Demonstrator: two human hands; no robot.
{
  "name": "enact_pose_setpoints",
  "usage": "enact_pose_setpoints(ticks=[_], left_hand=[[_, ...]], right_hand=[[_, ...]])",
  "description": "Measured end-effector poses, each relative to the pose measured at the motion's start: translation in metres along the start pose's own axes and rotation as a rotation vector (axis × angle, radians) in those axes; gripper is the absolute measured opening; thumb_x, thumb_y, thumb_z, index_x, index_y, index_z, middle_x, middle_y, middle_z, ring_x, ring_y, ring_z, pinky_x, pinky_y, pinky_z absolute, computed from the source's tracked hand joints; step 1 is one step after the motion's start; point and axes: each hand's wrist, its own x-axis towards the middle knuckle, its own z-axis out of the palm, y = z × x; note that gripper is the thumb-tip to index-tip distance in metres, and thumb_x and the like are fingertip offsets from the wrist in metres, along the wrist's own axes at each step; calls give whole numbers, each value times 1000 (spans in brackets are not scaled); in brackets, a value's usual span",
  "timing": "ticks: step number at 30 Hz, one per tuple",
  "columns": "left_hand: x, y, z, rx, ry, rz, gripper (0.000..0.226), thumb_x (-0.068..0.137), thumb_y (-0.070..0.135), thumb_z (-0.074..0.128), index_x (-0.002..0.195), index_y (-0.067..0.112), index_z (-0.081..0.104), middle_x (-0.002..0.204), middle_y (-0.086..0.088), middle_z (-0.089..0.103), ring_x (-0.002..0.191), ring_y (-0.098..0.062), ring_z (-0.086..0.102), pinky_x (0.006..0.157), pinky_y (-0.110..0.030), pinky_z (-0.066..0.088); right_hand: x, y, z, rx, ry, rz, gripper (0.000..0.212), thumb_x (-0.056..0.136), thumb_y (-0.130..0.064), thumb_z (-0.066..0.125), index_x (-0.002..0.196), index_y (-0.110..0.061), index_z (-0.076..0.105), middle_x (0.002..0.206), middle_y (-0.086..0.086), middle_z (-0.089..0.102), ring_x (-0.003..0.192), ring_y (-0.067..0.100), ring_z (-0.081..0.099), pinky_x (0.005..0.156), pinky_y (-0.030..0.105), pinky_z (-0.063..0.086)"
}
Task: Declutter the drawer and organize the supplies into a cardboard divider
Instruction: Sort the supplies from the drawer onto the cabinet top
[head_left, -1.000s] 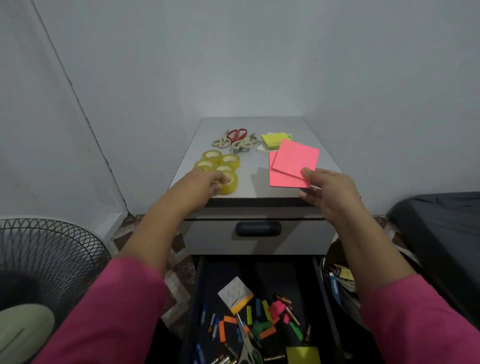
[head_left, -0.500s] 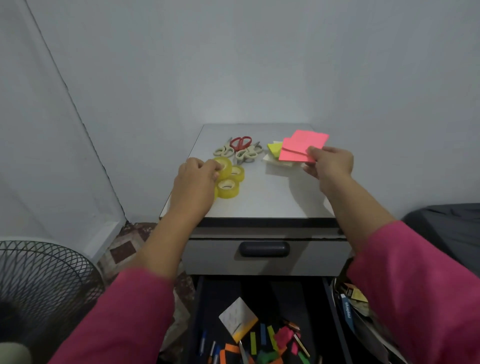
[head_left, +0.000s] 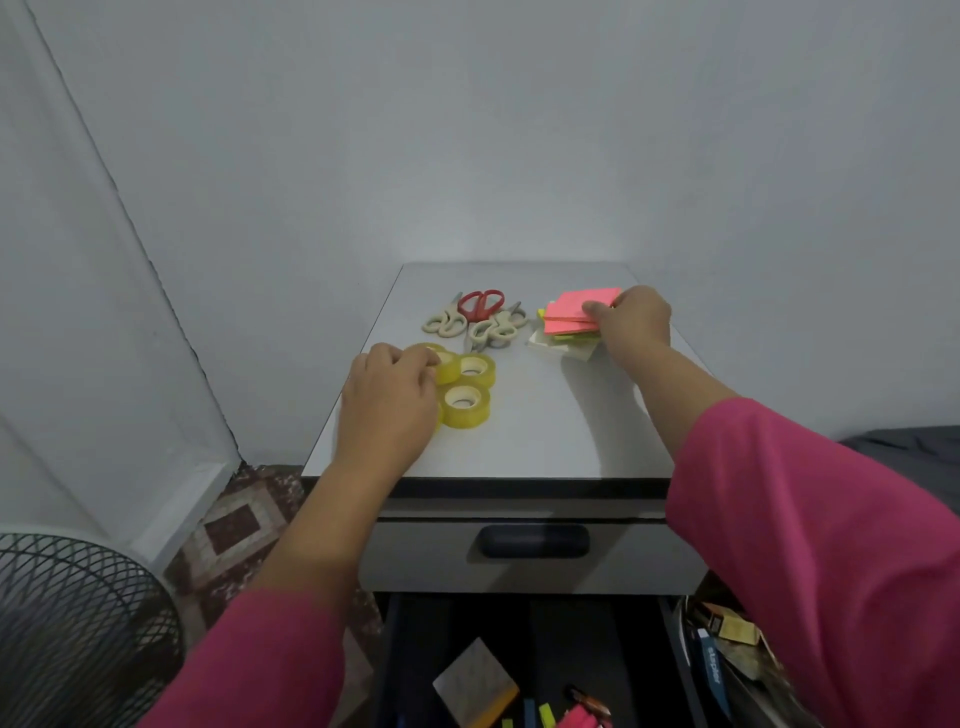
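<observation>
On the grey cabinet top my left hand holds a yellow tape roll at the left of a cluster of tape rolls. My right hand pinches pink sticky-note pads lying on a stack of yellow and white pads at the back right. Several scissors, one red-handled, lie between the two groups. Below, the open dark drawer holds a notepad and coloured bits.
A closed drawer with a dark handle sits under the top. A wire fan guard stands at lower left. Boxes and clutter lie right of the open drawer. Walls close in behind and to the left.
My right hand carried the pink pads from the front of the top back onto the sticky-note stack. My left hand brought its tape roll in beside the other rolls.
</observation>
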Motion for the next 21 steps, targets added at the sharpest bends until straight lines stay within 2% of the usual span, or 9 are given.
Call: enact_pose_setpoints(ticks=[2, 4, 6, 8, 12, 15, 17, 19, 21], left_hand=[[0, -1, 2, -13, 5, 0, 28, 97, 21, 41, 115, 21, 63, 109, -4, 52, 103, -21, 41, 89, -37, 40], [0, -2, 3, -11, 8, -1, 29, 97, 21, 41, 115, 22, 63, 110, -3, 53, 102, -21, 41, 89, -37, 40], [1, -2, 4, -7, 11, -3, 30, 98, 25, 40, 114, 23, 65, 112, -3, 55, 102, -21, 42, 90, -37, 39], [0, -2, 2, -35, 22, -2, 36, 96, 38, 37, 116, 27, 65, 118, -2, 55, 107, -22, 43, 94, -39, 37], [-4, 2, -2, 99, -81, 94, 61, 83, 67, 19, 130, 45, 52, 146, 3, 38, 135, -26, 29, 109, -49, 19], [-3, 10, -2, 235, -154, 155, 53, 90, 70, 22, 136, 51, 42, 157, 5, 21, 145, -29, 9, 114, -55, 5], [1, 17, -2, 245, -193, 154, 52, 91, 69, 21, 137, 52, 39, 159, 6, 16, 146, -30, 4, 114, -57, 1], [7, 20, 0, 258, -279, 133, 53, 90, 70, 20, 138, 53, 36, 159, 6, 15, 146, -32, 5, 114, -58, 2], [11, 20, 3, 262, -369, 106, 51, 90, 69, 25, 137, 54, 36, 159, 5, 17, 145, -32, 12, 113, -59, 11]], right_hand=[[-6, 0, -4, -92, 6, -54, 32, 92, -32, 61, 87, -1, 57, 84, 13, 54, 83, 29, 52, 66, 32, 33], [-12, 1, -6, -130, 7, -110, 29, 93, -31, 57, 85, -3, 58, 80, 11, 50, 80, 27, 48, 62, 35, 33], [-23, 1, -7, -116, 14, -160, 30, 95, -30, 53, 101, -3, 65, 97, 12, 60, 93, 30, 55, 69, 32, 38], [-41, 2, -7, -78, 17, -199, 30, 96, -27, 50, 113, -8, 66, 112, 9, 64, 103, 27, 58, 77, 29, 40], [-83, 2, 3, -18, -63, -293, 23, 95, -21, 48, 100, -13, 69, 99, 6, 68, 91, 23, 58, 69, 28, 38], [-102, 5, 14, -76, -190, -359, 26, 94, -24, 49, 112, -19, 67, 114, 4, 65, 103, 21, 58, 83, 31, 44], [-105, 6, 20, -191, -252, -447, 34, 94, -30, 48, 124, -26, 61, 127, 3, 58, 116, 22, 52, 95, 38, 43], [-108, 4, 21, -274, -295, -564, 38, 96, -37, 44, 131, -31, 55, 130, 1, 55, 121, 23, 48, 98, 43, 41], [-109, 2, 23, -358, -342, -699, 41, 97, -40, 38, 135, -36, 51, 131, -4, 56, 119, 23, 48, 94, 44, 41]])
